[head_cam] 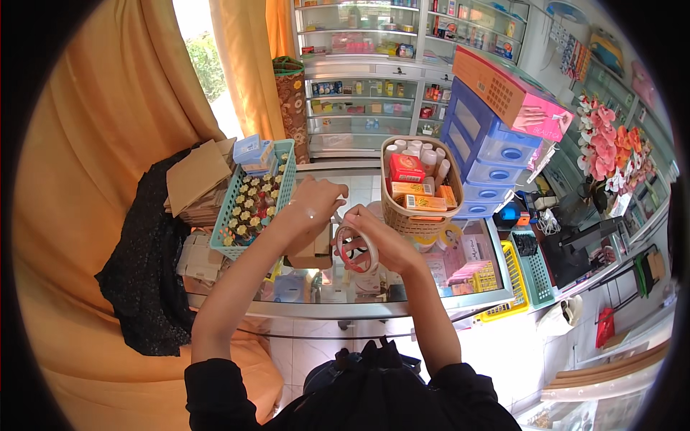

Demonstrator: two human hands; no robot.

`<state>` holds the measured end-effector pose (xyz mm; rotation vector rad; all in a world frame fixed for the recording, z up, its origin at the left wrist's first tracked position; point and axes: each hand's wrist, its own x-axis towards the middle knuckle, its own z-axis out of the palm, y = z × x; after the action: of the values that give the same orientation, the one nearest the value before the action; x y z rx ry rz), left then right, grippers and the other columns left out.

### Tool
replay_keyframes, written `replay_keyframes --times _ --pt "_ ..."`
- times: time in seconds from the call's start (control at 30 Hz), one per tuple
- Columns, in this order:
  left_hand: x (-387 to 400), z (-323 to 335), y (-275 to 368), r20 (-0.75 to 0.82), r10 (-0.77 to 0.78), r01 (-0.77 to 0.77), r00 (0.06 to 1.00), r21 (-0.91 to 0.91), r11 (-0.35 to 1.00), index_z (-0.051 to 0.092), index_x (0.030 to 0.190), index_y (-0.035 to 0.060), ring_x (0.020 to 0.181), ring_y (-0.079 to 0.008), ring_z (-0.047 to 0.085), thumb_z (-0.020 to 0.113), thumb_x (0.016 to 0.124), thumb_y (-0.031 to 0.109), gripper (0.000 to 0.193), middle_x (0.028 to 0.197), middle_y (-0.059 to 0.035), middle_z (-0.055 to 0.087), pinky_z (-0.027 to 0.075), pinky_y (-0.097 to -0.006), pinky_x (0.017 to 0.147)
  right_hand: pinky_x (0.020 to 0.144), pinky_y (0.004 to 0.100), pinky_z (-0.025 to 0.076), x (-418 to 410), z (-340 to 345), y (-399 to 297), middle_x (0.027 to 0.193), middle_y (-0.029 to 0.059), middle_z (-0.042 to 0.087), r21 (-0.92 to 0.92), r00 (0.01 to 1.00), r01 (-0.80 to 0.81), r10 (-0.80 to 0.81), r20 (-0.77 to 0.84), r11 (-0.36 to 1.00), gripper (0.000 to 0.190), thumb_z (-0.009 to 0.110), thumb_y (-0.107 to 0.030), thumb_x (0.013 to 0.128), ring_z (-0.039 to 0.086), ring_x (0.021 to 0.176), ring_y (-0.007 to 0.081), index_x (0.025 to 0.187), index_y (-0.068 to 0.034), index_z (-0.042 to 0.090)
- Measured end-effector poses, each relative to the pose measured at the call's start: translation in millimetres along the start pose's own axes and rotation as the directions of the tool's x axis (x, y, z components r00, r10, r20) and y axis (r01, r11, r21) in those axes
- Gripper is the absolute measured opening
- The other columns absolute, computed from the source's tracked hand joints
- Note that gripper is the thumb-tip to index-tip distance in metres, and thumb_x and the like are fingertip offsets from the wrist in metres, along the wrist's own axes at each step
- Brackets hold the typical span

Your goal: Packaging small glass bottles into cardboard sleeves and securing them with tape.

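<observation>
Above the glass-topped counter, my right hand (380,242) grips a roll of clear adhesive tape (356,250), its ring turned on edge. My left hand (315,202) is just up and left of the roll, with its fingers bent near the tape's edge; whether it pinches the tape's end is not clear. A brown cardboard box (312,253) lies on the glass under my hands, partly hidden by my left forearm. A teal plastic basket (216,231) of small bottles with yellow flower-shaped caps and some blue boxes is left of my left hand.
A tan basket (423,223) holds boxes and white-capped bottles at the right, beside a blue drawer unit (485,161) with a large box on top. Flat cardboard pieces (197,172) and black sequined cloth (145,258) are at the left. The counter's metal edge (345,311) runs in front of me.
</observation>
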<state>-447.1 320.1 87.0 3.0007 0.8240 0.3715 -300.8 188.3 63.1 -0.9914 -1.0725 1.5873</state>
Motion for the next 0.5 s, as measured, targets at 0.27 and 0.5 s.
replay_keyframes --times 0.27,0.5 --pt "3.5 -40.4 0.6 0.29 0.082 0.201 0.953 -0.814 0.545 0.064 0.1 0.0002 0.08 -0.009 0.061 0.064 0.094 0.026 0.027 0.083 -0.0028 0.063 0.051 -0.0252 0.073 0.056 0.0274 0.043 -1.4 -18.4 9.1 0.116 0.0039 0.051 0.007 0.997 -0.026 0.027 -0.073 1.0 0.051 0.046 -0.059 0.095 0.054 0.096 0.0123 0.112 -0.011 0.047" --pt "-0.6 -48.8 -6.3 0.274 0.272 0.1 0.922 -0.851 0.516 0.066 0.106 0.0002 0.086 -0.0101 0.063 0.073 0.084 0.009 0.024 0.092 -0.0038 0.066 0.052 -0.0252 0.077 0.053 0.0288 0.039 1.4 -18.5 14.5 0.117 0.0093 0.054 -0.03 0.997 -0.044 0.043 -0.061 0.999 0.057 0.045 -0.063 0.094 0.055 0.099 0.0135 0.114 -0.009 0.046"
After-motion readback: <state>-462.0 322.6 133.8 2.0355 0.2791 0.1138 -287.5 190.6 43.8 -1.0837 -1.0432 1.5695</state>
